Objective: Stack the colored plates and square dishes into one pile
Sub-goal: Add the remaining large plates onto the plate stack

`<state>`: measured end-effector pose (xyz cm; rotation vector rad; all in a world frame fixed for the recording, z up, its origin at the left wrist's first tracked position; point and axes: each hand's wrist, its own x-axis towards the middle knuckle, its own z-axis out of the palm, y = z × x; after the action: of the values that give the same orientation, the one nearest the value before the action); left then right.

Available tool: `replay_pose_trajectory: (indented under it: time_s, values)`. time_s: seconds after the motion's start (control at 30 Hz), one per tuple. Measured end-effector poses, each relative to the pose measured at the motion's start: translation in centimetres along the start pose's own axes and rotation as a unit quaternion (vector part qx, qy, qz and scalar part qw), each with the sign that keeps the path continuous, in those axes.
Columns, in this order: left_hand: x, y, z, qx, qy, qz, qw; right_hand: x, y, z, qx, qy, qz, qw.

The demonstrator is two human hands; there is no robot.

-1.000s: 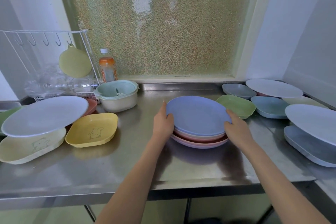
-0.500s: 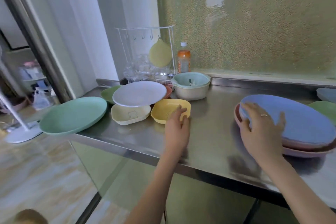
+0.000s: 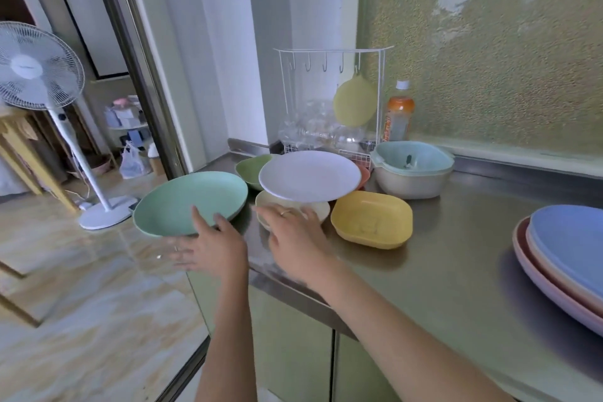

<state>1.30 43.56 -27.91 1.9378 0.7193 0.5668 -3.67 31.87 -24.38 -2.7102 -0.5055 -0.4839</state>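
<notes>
A mint green round plate overhangs the counter's left end. My left hand is at its near rim, thumb lying on top, fingers spread just below it. My right hand reaches with spread fingers to the near rim of a cream square dish. A white round plate rests tilted on that dish. A yellow square dish sits to the right. Behind are a green dish and an orange dish. The pile, a blue plate on pinkish plates, is at far right.
A beige bowl with a teal strainer, an orange bottle and a white wire rack line the back of the steel counter. A standing fan is on the floor beyond the counter's left edge.
The view has swung left. My left hand moved from the yellow dish to the green plate. My right hand left the blue-topped pile and came across to the cream dish.
</notes>
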Motion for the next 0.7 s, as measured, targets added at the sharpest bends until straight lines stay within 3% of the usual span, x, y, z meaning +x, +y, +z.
replay_pose_trajectory:
  time_s: [0.13, 0.3, 0.43, 0.7]
  values:
    - [2.8, -1.1, 0.6, -0.07, 0.028, -0.067, 0.995, 4.1, -1.2, 2.6, 0.031, -0.04, -0.016, 0.999]
    - [3.4, -1.0, 0.3, -0.172, 0.098, -0.053, 0.979, 6.3, -2.6, 5.2, 0.015, -0.131, -0.023, 0.991]
    - [3.8, -1.2, -0.7, -0.208, 0.136, -0.093, 0.964, 6.9, -3.7, 6.0, -0.061, -0.071, -0.031, 0.995]
    - [2.3, 1.6, -2.1, -0.304, 0.197, -0.014, 0.932, 5.5, -4.1, 3.8, -0.089, 0.066, -0.059, 0.992]
